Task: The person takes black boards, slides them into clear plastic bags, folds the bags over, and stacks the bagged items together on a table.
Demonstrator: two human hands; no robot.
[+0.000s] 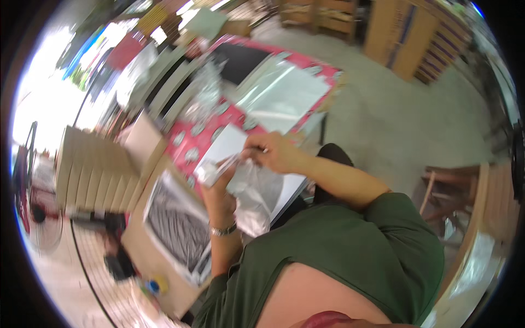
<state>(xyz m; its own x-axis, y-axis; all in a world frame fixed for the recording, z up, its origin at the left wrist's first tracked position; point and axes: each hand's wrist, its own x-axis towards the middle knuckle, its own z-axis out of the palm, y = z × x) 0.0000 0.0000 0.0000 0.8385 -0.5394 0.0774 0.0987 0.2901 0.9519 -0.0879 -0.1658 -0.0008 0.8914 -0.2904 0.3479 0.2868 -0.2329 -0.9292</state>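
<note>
A thin, see-through plastic bag (pixel 252 199) hangs crumpled between my two hands over the near edge of the table. My left hand (pixel 220 177), with a metal watch band on its wrist, is closed round a bunched part of it. My right hand (pixel 276 152) pinches the bag's upper edge close beside the left fingers. Blur hides the exact fingertips. Below the hands lies a flat white board or stack of sheets (pixel 228 141), partly covered by the bag.
A pink patterned cloth (pixel 179 130) covers the table, with clear plastic sheets (pixel 284 93) and a black panel (pixel 238 61) farther back. Padded beige pieces (pixel 98 169) and a tray of dark strips (pixel 178 227) lie left. Cardboard (pixel 396 35) stands far right, a wooden stool (pixel 451 191) near right.
</note>
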